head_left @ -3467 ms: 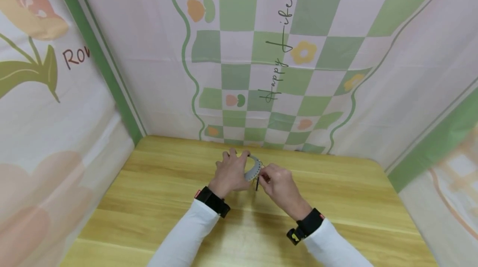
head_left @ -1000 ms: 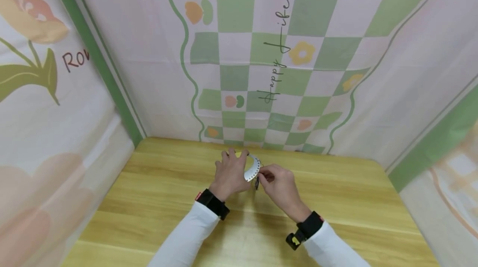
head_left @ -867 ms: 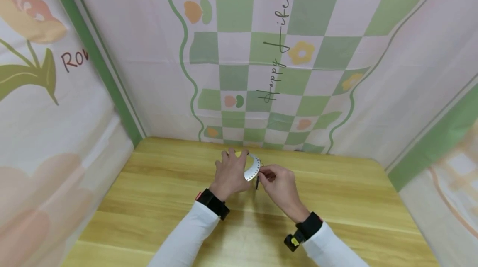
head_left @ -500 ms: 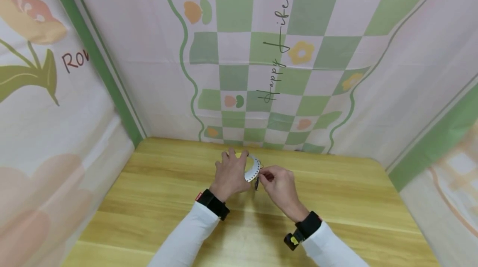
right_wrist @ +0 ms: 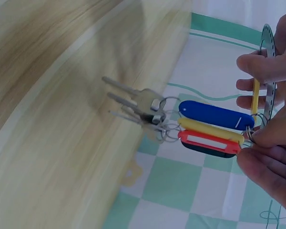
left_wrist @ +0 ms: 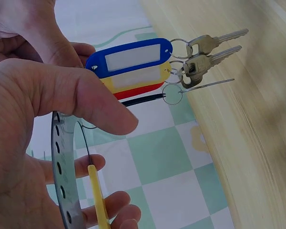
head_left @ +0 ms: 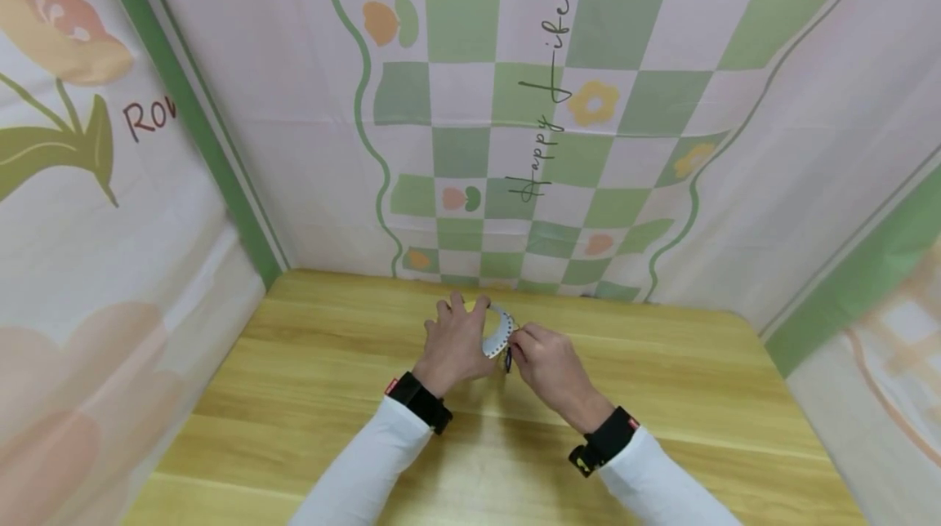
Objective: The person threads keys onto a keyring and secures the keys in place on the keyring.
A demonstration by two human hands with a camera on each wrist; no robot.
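Note:
My left hand (head_left: 454, 342) grips a grey metal ring (head_left: 500, 336) with small holes along its edge, thumb on one side and fingers on the other. A yellow key tag (left_wrist: 98, 198) hangs from it by a wire loop, edge-on in the left wrist view. At the ring's edge, my right hand (head_left: 547, 364) pinches small split rings. From these dangle a blue key tag (right_wrist: 217, 114), a second yellow tag (right_wrist: 212, 130), a red tag (right_wrist: 209, 141) and a black tag (right_wrist: 209, 151). Several silver keys (left_wrist: 212, 59) hang off the tags' far ends.
A wood-grain table (head_left: 309, 428) lies beneath both hands. Behind it rises a curtain (head_left: 470, 150) with green checks, and a floral curtain (head_left: 66, 265) stands at the left. Black wrist straps (head_left: 419, 402) sit on both arms.
My right hand has rolled slightly, showing more of its back, while its fingertips stay at the ring's edge. The ring's face has turned from grey to brighter over the frames. My left hand keeps its grip.

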